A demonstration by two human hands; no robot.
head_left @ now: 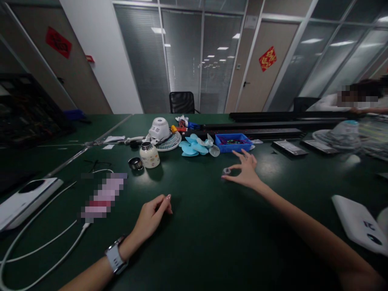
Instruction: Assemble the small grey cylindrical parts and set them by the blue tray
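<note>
My right hand [246,170] reaches out over the green table [206,238], thumb and forefinger pinched on a small clear round part [226,171] that lies on the table top; the other fingers are spread. My left hand [152,217], with a watch at the wrist, rests on the table nearer to me, fingers curled loosely with nothing seen in them. Just beyond the right hand stands a blue tray [233,143] of small parts. Left of it lie light-blue fan blades [194,147], a white fan grille and motor housing [162,135].
A cream jar [149,155] and a dark lid [135,163] stand at centre left. A white device [26,200] with cables lies at the left, a white pouch [359,224] at the right. Long black rails [273,129] run behind. Another person sits far right.
</note>
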